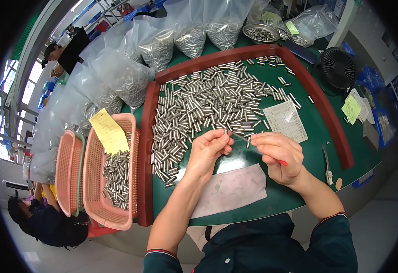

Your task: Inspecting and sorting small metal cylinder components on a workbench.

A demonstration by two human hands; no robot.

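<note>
My left hand [211,149] is closed, pinching a small metal cylinder [226,131] between thumb and fingertips; most of that part is covered. In my right hand [278,154] is a thin metal tool [242,138] with a red handle end showing below the fingers. Its slim tip reaches left to the cylinder; whether it goes inside cannot be made out. Just beyond both hands spreads a wide heap of loose metal cylinders [208,95] on the green tabletop [317,159]. A pale stained cloth [230,191] lies under my wrists, near the table's front edge.
Red-brown bars [145,182] frame the heap. To the left stand a pink basket [89,182] holding cylinders and a yellow note [110,132], plus another basket [67,173]. Filled plastic bags [155,45] line the back. A printed sheet [285,120], tweezers-like tool [327,164] and black fan [338,68] sit right.
</note>
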